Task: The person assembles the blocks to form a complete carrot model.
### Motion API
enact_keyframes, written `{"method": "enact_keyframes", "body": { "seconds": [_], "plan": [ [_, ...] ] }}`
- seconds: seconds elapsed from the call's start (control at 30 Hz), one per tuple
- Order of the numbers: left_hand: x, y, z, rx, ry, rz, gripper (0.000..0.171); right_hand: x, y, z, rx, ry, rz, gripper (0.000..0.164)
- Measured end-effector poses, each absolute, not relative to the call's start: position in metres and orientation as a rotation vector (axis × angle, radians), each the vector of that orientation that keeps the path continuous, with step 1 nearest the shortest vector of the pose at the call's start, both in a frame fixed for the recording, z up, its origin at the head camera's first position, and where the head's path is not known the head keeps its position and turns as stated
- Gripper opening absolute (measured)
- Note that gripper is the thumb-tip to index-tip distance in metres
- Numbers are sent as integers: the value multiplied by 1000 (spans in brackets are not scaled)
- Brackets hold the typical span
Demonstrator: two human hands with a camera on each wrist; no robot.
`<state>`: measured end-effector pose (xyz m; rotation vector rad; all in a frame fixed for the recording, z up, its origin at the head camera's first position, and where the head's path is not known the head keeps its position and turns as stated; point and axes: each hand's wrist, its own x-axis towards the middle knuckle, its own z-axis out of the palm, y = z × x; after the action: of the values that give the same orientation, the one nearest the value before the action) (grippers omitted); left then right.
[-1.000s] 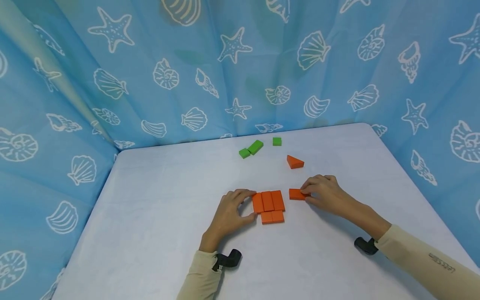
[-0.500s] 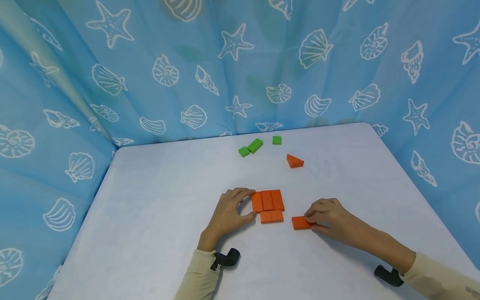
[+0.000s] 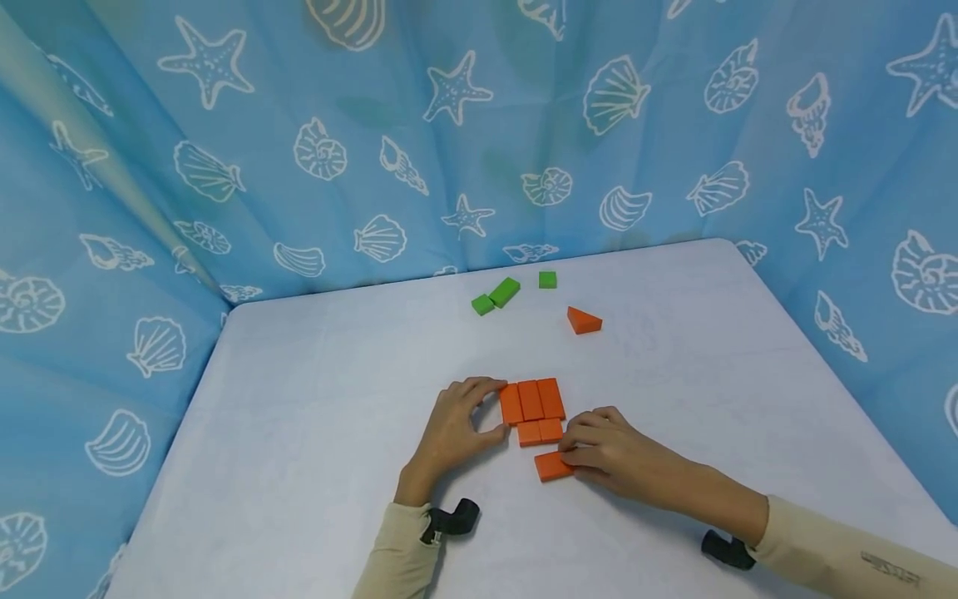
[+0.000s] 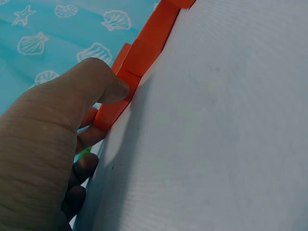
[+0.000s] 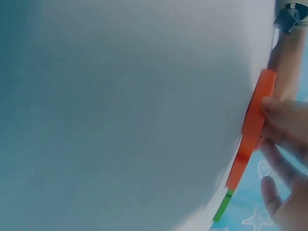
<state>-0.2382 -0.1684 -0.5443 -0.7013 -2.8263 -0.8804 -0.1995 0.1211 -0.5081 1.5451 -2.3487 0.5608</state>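
Observation:
Three orange blocks [image 3: 530, 401] lie side by side on the table, with two shorter orange blocks [image 3: 540, 432] against their near edge. At the group's left side my left hand [image 3: 452, 428] holds the leftmost long block [image 3: 511, 405] between thumb and index finger; the left wrist view shows the thumb [image 4: 115, 90] at its near end. My right hand [image 3: 609, 449] pinches another orange block [image 3: 552, 467] by its right end, just in front of the two short ones. In the right wrist view, that block [image 5: 260, 98] stands out beneath the thumb.
An orange triangular block [image 3: 584, 321] lies beyond the group. Farther back are several green blocks [image 3: 505, 291] near the table's far edge. A blue shell-patterned curtain [image 3: 419, 166] hangs behind the white table [image 3: 329, 399].
My right hand has brought its orange block from the right of the group toward me, then left to just in front of the short blocks. My left hand stays at the group's left side.

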Motion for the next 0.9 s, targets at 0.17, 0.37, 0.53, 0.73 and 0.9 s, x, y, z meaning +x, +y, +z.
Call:
{"method": "enact_keyframes", "body": {
  "seconds": [0.17,0.37,0.53,0.73,0.9],
  "plan": [
    [-237,-169,-544,-701,-2826,-900,57,-200,110,-508,1530,-2384,541,25],
    [-238,-169,-546,-699,-2819,-875,56,-199,102,-508,1464,-2456,515,23],
    [-239,-169,-547,-687,-2828,-872,57,-202,99,-508,1426,-2500,470,24],
    [-239,-169,-549,-700,-2821,-866,57,-213,103,-498,1256,-2690,544,30],
    [-239,-170,-548,-699,-2815,-857,57,-257,114,-488,906,-2767,571,34]
  ]
}}
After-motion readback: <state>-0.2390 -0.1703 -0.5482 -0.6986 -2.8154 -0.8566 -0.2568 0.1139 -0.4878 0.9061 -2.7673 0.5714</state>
